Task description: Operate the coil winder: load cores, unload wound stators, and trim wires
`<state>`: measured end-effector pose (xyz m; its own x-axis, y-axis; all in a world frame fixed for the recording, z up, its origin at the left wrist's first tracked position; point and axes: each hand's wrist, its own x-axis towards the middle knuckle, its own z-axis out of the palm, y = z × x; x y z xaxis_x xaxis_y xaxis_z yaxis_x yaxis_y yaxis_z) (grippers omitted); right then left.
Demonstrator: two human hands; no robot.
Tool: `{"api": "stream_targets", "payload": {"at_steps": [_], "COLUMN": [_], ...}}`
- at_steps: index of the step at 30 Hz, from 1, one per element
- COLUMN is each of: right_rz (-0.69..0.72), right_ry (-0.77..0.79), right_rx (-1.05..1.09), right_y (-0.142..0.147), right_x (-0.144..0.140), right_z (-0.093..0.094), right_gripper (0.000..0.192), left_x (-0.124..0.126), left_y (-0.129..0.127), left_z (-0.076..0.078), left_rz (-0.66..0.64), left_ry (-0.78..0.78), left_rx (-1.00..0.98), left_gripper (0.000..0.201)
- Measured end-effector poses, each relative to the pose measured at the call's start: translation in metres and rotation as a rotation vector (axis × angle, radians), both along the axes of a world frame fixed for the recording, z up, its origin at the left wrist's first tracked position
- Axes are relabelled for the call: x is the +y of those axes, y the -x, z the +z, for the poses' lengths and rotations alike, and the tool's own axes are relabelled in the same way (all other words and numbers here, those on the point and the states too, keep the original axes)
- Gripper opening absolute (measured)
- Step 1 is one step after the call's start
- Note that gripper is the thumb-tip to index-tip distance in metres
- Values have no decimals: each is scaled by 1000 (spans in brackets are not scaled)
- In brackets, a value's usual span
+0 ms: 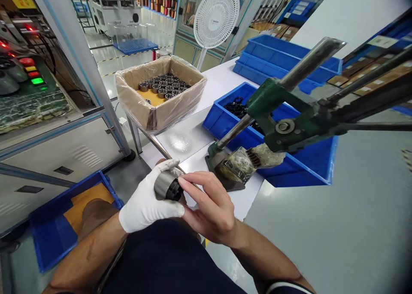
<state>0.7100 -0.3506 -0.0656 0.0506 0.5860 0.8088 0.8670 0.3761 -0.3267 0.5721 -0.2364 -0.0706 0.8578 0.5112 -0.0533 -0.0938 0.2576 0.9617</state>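
In my left hand (144,204), which wears a white glove, a grey metal cylinder (162,183) lies tilted, my thumb and fingers wrapped round its side. A black slotted plastic part (174,191) sits at the cylinder's right end and sticks out of it. The bare fingers of my right hand (209,204) close on this black part, the fingertips touching its edge. Just beyond my hands stands a green hand press (267,101). Its lower end carries a block wrapped in clear film (238,165).
A plastic-lined carton (180,113) holds several metal rings on the white table (222,77). Behind the press, a blue bin (309,169) contains black parts. Stacked blue trays (267,49) and a white fan (216,19) stand farther back. Another blue bin (48,247) lies at floor level, left.
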Motion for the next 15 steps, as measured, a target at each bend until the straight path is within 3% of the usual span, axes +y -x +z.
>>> {"api": "stream_targets", "payload": {"at_steps": [7, 15], "right_rz": [-10, 38], "right_ry": [19, 8], "right_rx": [0, -12], "right_y": [-3, -6], "right_x": [-1, -3], "right_z": [2, -3], "right_gripper": [43, 43], "left_x": [-3, -4], "left_y": [-5, -6], "left_z": [2, 0], "left_rz": [51, 14], "left_ry": [14, -84], "left_rx": [-24, 18], "left_gripper": [82, 76]}}
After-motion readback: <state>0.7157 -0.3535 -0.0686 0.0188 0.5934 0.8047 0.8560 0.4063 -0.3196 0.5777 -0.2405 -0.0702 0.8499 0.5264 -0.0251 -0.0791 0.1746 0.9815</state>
